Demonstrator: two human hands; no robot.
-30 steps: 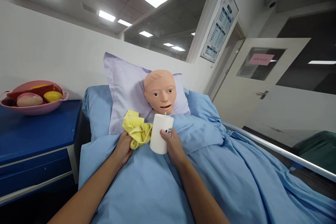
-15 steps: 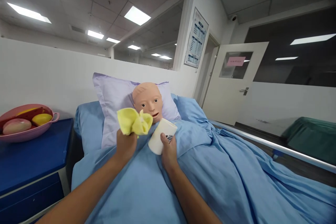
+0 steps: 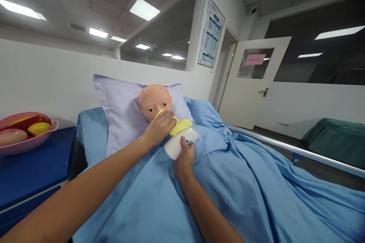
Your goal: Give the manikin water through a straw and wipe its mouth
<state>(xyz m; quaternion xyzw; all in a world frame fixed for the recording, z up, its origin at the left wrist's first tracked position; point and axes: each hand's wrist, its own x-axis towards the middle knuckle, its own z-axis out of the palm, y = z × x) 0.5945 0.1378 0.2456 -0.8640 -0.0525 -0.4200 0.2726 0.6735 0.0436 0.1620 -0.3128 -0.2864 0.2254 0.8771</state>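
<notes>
A manikin head point(image 3: 155, 98) lies on a lilac pillow point(image 3: 119, 114), its eyes showing and its mouth hidden. Over the mouth, my left hand point(image 3: 162, 127) presses a yellow cloth point(image 3: 181, 126), fingers closed on it. Part of the cloth spreads to the right above the mug. My right hand point(image 3: 185, 156) grips a white mug point(image 3: 174, 147) with a dark striped mark, tilted beside the manikin's chin. The mug's inside cannot be seen.
A blue quilt point(image 3: 228, 182) covers the bed. At left, a pink basket point(image 3: 42, 141) of fruit stands on a blue bedside cabinet point(image 3: 54, 159). A metal bed rail point(image 3: 273, 144) runs along the right side. Behind it is an open door point(image 3: 253, 95).
My left hand has brought the yellow cloth from in front of the manikin's chin onto its mouth, turning palm down. The mug in my right hand has tilted further to the right.
</notes>
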